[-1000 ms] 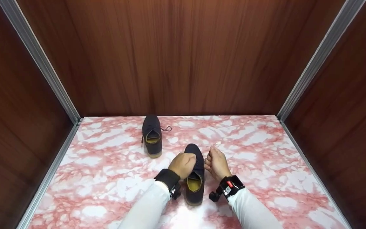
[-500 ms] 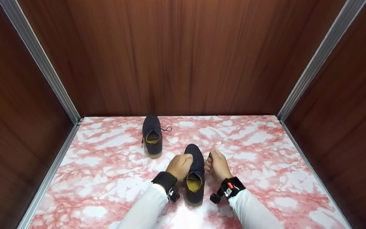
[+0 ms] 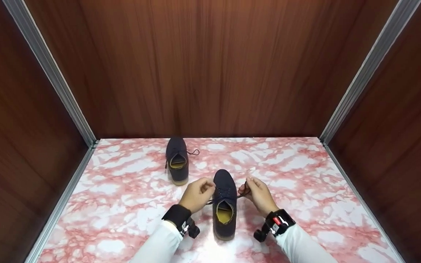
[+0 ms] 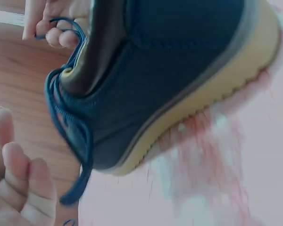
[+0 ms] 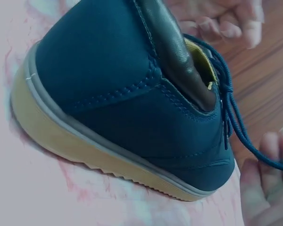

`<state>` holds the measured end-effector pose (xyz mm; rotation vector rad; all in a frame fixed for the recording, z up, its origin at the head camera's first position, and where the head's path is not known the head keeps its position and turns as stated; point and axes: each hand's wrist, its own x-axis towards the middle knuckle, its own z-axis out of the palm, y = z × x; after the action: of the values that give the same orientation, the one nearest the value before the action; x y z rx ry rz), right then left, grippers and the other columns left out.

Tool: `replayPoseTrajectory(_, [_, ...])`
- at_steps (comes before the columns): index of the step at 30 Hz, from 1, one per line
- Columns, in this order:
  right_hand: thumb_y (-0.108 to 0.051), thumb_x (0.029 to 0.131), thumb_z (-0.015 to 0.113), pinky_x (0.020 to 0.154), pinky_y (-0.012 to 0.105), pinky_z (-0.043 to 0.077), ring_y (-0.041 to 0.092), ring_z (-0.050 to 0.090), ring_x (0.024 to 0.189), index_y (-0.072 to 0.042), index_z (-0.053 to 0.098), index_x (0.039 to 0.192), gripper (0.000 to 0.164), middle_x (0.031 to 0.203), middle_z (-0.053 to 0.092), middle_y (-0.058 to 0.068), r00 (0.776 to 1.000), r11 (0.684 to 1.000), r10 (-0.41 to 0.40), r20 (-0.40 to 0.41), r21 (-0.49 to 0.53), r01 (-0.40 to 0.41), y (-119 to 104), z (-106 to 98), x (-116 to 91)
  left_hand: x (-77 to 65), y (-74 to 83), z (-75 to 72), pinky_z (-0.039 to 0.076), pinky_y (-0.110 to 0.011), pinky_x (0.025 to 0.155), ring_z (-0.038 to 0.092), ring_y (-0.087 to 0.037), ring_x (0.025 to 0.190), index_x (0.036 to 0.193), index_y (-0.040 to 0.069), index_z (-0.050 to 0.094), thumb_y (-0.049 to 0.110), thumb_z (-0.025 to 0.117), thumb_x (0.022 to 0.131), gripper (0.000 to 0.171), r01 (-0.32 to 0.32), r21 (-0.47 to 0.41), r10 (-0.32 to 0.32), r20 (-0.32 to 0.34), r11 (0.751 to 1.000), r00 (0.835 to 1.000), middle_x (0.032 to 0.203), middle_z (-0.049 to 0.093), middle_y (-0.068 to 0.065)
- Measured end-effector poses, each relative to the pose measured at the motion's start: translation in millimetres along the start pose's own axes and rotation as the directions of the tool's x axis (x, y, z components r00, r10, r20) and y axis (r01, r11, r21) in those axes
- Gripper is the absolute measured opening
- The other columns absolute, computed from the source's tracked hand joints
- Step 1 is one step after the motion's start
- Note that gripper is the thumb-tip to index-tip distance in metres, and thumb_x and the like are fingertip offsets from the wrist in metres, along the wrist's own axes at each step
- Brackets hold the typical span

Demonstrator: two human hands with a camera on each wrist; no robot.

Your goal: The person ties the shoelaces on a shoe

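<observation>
A dark navy lace-up shoe [image 3: 225, 179] with a yellow lining and tan sole sits between both hands, its toe pointing away. My right hand [image 3: 261, 195], on the shoe's right, pinches a dark shoelace [image 5: 239, 129] that runs out from the eyelets in the right wrist view. On the opposite side, my left hand [image 3: 197, 196] hovers beside the laces with loosely bent fingers and holds nothing. Another stretch of lace [image 4: 87, 141] hangs down close to its fingertips in the left wrist view. Part of the lace inside the right hand is hidden by the fingers.
A matching shoe [image 3: 177, 177] stands farther back to the left, its lace [image 3: 194, 152] looped out on its right side. The red-and-white marbled tabletop [image 3: 298, 175] is bordered by brown wood-grain panels [image 3: 210, 73] and grey metal rails.
My left hand has drawn back from over the shoe's laces to its left side and loosened from a fist. My right hand has shifted a little right with the lace.
</observation>
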<state>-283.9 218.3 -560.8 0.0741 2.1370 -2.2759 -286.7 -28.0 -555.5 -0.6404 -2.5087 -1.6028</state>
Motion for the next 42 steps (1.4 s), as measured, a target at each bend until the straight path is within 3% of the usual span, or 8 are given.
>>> replayPoseTrajectory(4, [-0.018,0.108,0.056,0.088,0.032,0.059,0.018,0.066,0.091,-0.001,0.06,0.102,0.019,0.099,0.069,0.009,0.995,0.949,-0.093,-0.017,-0.303,0.084,-1,-2,-10,-11.3,-1.2,-6.0,0.048,-0.019,0.069,0.054,0.0,0.069,0.098,0.009,0.073,0.014,0.067,0.096,0.007,-0.019,0.059,0.017,0.033,0.998,0.999,0.08,0.065,0.004])
replayPoseTrajectory(10, [-0.018,0.099,0.071,0.097,0.04,0.05,0.022,0.06,0.11,-0.01,0.062,0.121,0.026,0.123,0.063,0.011,0.942,0.695,-0.333,0.041,-0.665,0.275,1,-6,-29,-25.6,-3.2,-3.3,0.047,-0.018,0.065,0.051,0.002,0.066,0.097,0.011,0.073,0.013,0.071,0.092,0.005,-0.086,0.123,0.077,0.079,0.989,0.994,0.074,0.063,0.003])
replayPoseTrajectory(13, [-0.018,0.097,0.074,0.093,0.039,0.05,0.018,0.059,0.105,-0.016,0.064,0.114,0.02,0.113,0.064,0.004,0.924,0.615,-0.368,0.101,-0.719,0.323,0,-6,-38,-31.2,-3.4,0.4,0.045,-0.017,0.063,0.049,0.004,0.064,0.092,0.012,0.072,0.015,0.074,0.093,0.004,-0.091,0.142,0.076,0.108,0.986,0.991,0.072,0.061,0.006])
replayPoseTrajectory(21, [-0.034,0.101,0.068,0.055,0.021,0.043,0.003,0.052,0.061,-0.018,0.06,0.08,0.027,0.07,0.056,-0.01,0.941,0.654,-0.063,0.334,-0.698,0.292,1,-2,-46,-38.4,-3.2,11.6,0.037,-0.019,0.054,0.046,0.0,0.055,0.073,0.019,0.059,0.037,0.068,0.098,0.033,0.081,0.198,-0.12,0.198,0.977,0.973,0.061,0.05,0.015])
replayPoseTrajectory(25, [-0.038,0.101,0.066,0.053,0.025,0.049,0.008,0.06,0.058,-0.013,0.06,0.077,0.035,0.067,0.062,-0.003,0.93,0.674,0.054,0.363,-0.7,0.234,6,1,-44,-42.4,-5.5,18.7,0.042,-0.02,0.049,0.053,-0.003,0.05,0.07,0.016,0.06,0.04,0.064,0.101,0.04,0.206,0.129,-0.234,0.279,0.97,0.931,0.058,0.057,0.011])
replayPoseTrajectory(30, [-0.042,0.102,0.063,0.05,0.038,0.059,0.019,0.07,0.051,-0.007,0.069,0.081,0.041,0.063,0.073,0.016,0.905,0.772,0.221,0.364,-0.632,0.066,11,6,-47,-47.2,-8.5,30.2,0.051,-0.025,0.043,0.063,-0.008,0.044,0.07,0.011,0.067,0.039,0.054,0.106,0.047,0.346,-0.013,-0.319,0.357,0.938,0.878,0.056,0.069,-0.002])
replayPoseTrajectory(35, [-0.035,0.102,0.059,0.049,0.037,0.059,0.015,0.069,0.049,-0.007,0.069,0.081,0.036,0.061,0.072,0.013,0.904,0.77,0.218,0.367,-0.634,0.071,11,11,-47,-48.9,-8.9,37.5,0.049,-0.024,0.04,0.062,-0.008,0.042,0.066,0.017,0.061,0.039,0.06,0.101,0.041,0.323,-0.002,-0.308,0.295,0.946,0.904,0.052,0.064,0.004])
replayPoseTrajectory(42, [-0.023,0.099,0.056,0.049,0.028,0.051,0.014,0.066,0.051,-0.01,0.066,0.074,0.03,0.063,0.069,0.005,0.932,0.697,0.118,0.342,-0.697,0.167,9,20,-38,-44.1,-6.9,34.1,0.047,-0.024,0.038,0.061,-0.009,0.041,0.066,0.021,0.052,0.025,0.057,0.094,0.029,0.261,0.066,-0.27,0.223,0.963,0.937,0.052,0.057,0.008])
